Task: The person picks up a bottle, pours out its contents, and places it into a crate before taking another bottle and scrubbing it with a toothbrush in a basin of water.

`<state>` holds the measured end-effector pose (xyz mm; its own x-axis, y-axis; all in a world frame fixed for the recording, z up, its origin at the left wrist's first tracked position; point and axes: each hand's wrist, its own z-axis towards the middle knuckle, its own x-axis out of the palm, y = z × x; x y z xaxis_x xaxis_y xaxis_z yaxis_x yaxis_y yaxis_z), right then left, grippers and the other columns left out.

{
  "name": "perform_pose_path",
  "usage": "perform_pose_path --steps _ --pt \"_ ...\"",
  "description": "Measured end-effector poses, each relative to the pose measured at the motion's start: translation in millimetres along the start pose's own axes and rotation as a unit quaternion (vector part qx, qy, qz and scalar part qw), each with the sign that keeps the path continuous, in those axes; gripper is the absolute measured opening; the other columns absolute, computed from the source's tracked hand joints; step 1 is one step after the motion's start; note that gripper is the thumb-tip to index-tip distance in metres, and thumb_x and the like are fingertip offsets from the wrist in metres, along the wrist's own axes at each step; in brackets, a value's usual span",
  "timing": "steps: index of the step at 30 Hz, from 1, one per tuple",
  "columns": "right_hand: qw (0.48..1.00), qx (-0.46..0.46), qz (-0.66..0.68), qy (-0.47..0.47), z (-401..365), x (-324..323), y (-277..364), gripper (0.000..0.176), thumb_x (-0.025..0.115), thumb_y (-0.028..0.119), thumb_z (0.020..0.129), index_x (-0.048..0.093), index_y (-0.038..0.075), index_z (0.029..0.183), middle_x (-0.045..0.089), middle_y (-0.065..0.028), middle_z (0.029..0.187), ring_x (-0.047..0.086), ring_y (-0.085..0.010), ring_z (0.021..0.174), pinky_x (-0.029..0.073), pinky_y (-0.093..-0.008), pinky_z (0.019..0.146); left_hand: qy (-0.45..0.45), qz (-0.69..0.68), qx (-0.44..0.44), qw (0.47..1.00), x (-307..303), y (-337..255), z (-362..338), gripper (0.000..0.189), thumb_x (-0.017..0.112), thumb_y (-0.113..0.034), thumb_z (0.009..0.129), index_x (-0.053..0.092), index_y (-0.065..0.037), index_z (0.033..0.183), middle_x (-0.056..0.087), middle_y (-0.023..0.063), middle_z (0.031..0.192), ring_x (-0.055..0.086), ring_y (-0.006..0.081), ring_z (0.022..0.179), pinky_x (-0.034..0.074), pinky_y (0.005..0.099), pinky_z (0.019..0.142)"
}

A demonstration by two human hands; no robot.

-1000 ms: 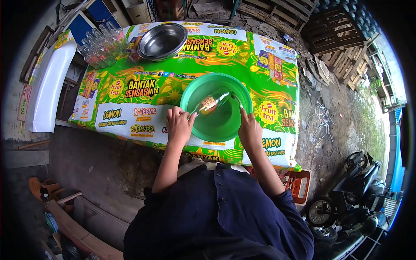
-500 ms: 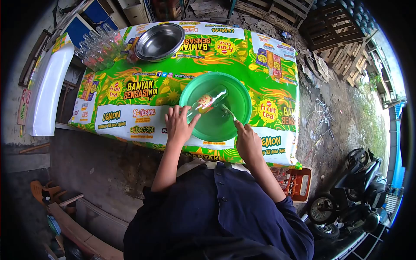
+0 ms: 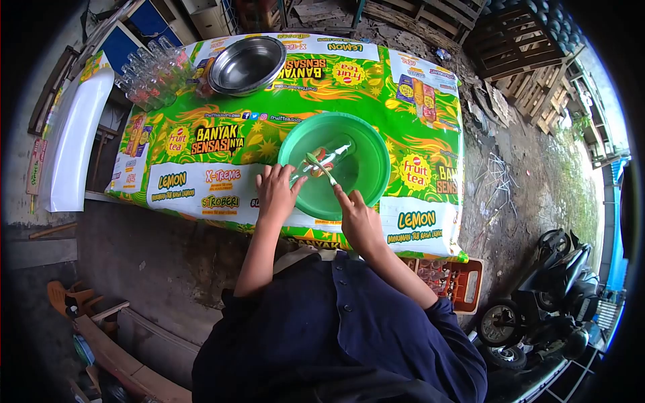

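A green plastic basin stands on the table's printed cover. Inside it a clear glass bottle with a red and yellow label lies tilted, its far end toward the upper right. My left hand is at the basin's left rim, its fingers closed round the near end of the bottle. Over the basin's lower right rim, my right hand grips the handle of a thin brush with a pale handle and greenish head. The brush head lies across the bottle at its label.
Many clear glass bottles stand at the table's far left, beside a steel bowl. An orange crate with glass items sits below the table's right front edge. Motorcycles are at the right, wooden pallets behind.
My right hand has moved left with the brush, whose head has gone from the bottle's right side onto its label. My left hand has barely moved.
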<state>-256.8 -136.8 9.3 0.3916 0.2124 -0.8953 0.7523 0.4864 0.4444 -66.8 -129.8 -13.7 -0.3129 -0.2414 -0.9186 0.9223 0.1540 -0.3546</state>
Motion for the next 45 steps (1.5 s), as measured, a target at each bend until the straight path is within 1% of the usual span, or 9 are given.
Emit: perform_pose_path --steps 4,12,18,21,24,30,35,40,45 --pt "0.993 0.089 -0.066 -0.031 24.2 -2.5 -39.2 0.050 0.045 -0.002 0.072 0.041 0.007 0.121 0.051 -0.0180 0.088 0.057 -0.0317 0.057 0.046 -0.0394 0.047 -0.013 0.021 -0.008 1.000 -2.9 -4.4 -1.7 0.027 0.057 -0.035 0.079 0.059 -0.010 0.090 0.057 0.0022 0.085 0.047 0.0210 0.086 0.031 0.0369 0.073" --pt "0.999 0.017 -0.029 -0.003 -5.9 -8.2 1.2 0.047 0.044 0.000 0.074 0.043 0.010 0.120 0.049 -0.0140 0.084 0.055 -0.0323 0.055 0.044 -0.0426 0.046 -0.032 0.048 0.006 0.998 0.0 -2.5 1.6 0.027 0.055 -0.036 0.080 0.061 -0.010 0.086 0.059 0.0023 0.082 0.047 0.0206 0.083 0.031 0.0365 0.071" --pt "0.990 0.096 -0.082 -0.058 35.4 -22.9 -43.4 0.036 0.047 0.004 0.079 0.047 0.008 0.115 0.053 -0.0144 0.081 0.056 -0.0322 0.060 0.044 -0.0418 0.050 -0.063 0.006 0.031 0.998 -11.1 -2.4 11.0 0.029 0.060 -0.037 0.075 0.061 -0.010 0.086 0.061 0.0018 0.079 0.048 0.0196 0.080 0.031 0.0350 0.072" --pt "0.986 0.035 0.041 -0.155 52.9 -24.8 -55.8 0.035 0.058 0.015 0.077 0.049 0.006 0.109 0.053 -0.0133 0.077 0.056 -0.0303 0.060 0.044 -0.0403 0.054 -0.085 -0.031 0.034 0.995 -30.1 -10.6 32.0 0.036 0.068 -0.036 0.067 0.060 -0.010 0.090 0.062 0.0038 0.077 0.055 0.0200 0.077 0.032 0.0340 0.073" --pt "0.990 0.058 0.119 -0.038 78.8 -43.5 -44.1 0.047 0.072 0.021 0.065 0.049 0.003 0.103 0.055 -0.0128 0.078 0.057 -0.0283 0.065 0.044 -0.0386 0.058 -0.100 -0.088 0.069 0.989 -41.1 -20.2 54.6 0.040 0.073 -0.032 0.063 0.057 -0.007 0.090 0.062 0.0090 0.079 0.059 0.0241 0.076 0.041 0.0357 0.069" --pt "0.947 -0.159 0.235 -0.148 120.3 -31.9 -27.7 0.049 0.076 0.016 0.056 0.048 -0.001 0.092 0.061 -0.0158 0.085 0.059 -0.0313 0.078 0.046 -0.0369 0.070 -0.071 -0.199 0.136 0.968 -42.4 -39.6 86.1 0.034 0.073 -0.022 0.067 0.054 0.000 0.086 0.061 0.0153 0.082 0.060 0.0298 0.077 0.047 0.0360 0.067" --pt "0.925 -0.133 0.333 -0.126 123.4 -30.6 -24.5 0.039 0.072 0.009 0.065 0.052 0.000 0.097 0.060 -0.0090 0.087 0.057 -0.0154 0.085 0.044 -0.0302 0.078 -0.079 -0.260 0.149 0.951 -49.9 -47.9 87.1 0.036 0.071 -0.022 0.069 0.054 0.001 0.092 0.060 0.0151 0.085 0.060 0.0271 0.078 0.047 0.0344 0.069" --pt "0.873 -0.153 0.409 -0.218 124.7 -17.5 -25.9 0.035 0.069 0.005 0.068 0.047 0.000 0.095 0.057 -0.0106 0.087 0.058 -0.0187 0.083 0.048 -0.0322 0.075 -0.076 -0.465 0.110 0.875 -14.2 -41.6 83.5 0.051 0.067 -0.023 0.074 0.042 -0.004 0.115 0.053 0.0118 0.105 0.054 0.0210 0.092 0.045 0.0346 0.077" --pt "0.777 -0.112 0.587 -0.199 126.6 -25.3 -20.7 0.031 0.063 -0.001 0.075 0.037 0.003 0.091 0.054 -0.0107 0.094 0.055 -0.0189 0.091 0.049 -0.0317 0.078 0.013 -0.340 0.144 0.929 16.5 -24.3 58.6 0.073 0.073 -0.034 0.065 0.036 -0.001 0.119 0.049 0.0173 0.111 0.052 0.0260 0.099 0.042 0.0352 0.084"
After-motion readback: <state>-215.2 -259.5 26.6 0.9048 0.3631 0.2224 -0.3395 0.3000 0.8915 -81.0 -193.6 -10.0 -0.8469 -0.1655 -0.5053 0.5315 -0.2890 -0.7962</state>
